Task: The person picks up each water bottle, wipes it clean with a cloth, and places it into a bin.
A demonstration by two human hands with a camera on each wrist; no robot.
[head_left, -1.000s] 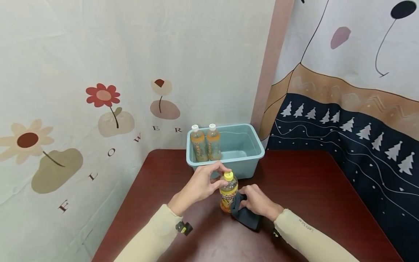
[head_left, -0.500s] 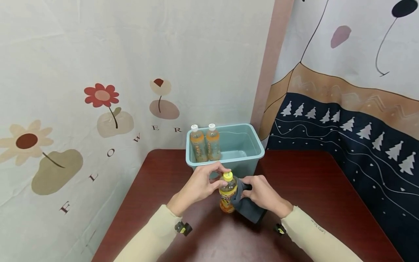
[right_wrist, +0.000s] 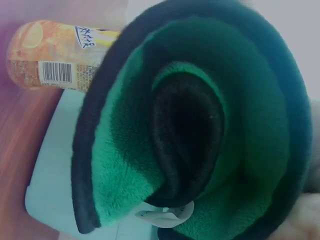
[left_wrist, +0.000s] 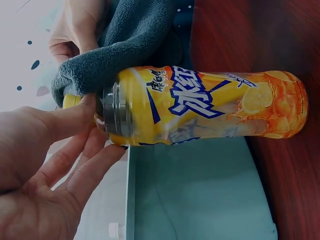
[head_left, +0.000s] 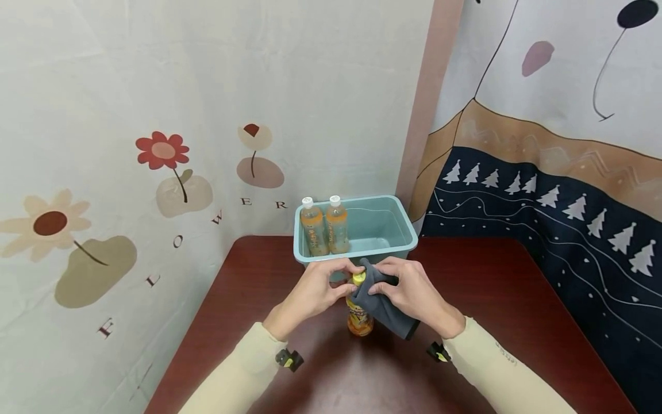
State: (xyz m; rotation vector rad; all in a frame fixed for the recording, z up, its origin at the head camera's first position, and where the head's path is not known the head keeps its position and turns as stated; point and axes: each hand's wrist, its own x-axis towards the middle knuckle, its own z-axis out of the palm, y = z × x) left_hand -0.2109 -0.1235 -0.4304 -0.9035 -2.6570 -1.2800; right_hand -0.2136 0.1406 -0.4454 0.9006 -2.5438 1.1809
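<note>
An upright plastic drink bottle (head_left: 359, 323) with a yellow label and yellow cap (head_left: 359, 278) stands on the table. My left hand (head_left: 322, 289) pinches it at the cap and neck, thumb on one side and fingers on the other. In my right hand (head_left: 416, 292) is a dark grey cloth (head_left: 385, 310), held against the upper part of the bottle beside the cap. The left wrist view shows the cloth (left_wrist: 117, 57) draped over the bottle's neck. Folds of the cloth (right_wrist: 260, 105), green inside, hide most of the bottle in the right wrist view.
Just behind the hands stands a light blue plastic bin (head_left: 408, 248). Two clear bottles (head_left: 315, 233) with white caps and orange bands stand in its left end. The dark red table (head_left: 481, 299) meets printed wall hangings at the back and right.
My right hand has lifted the cloth from the bottle's side up to its neck and cap. The left hand keeps its hold, and the bottle stays in place.
</note>
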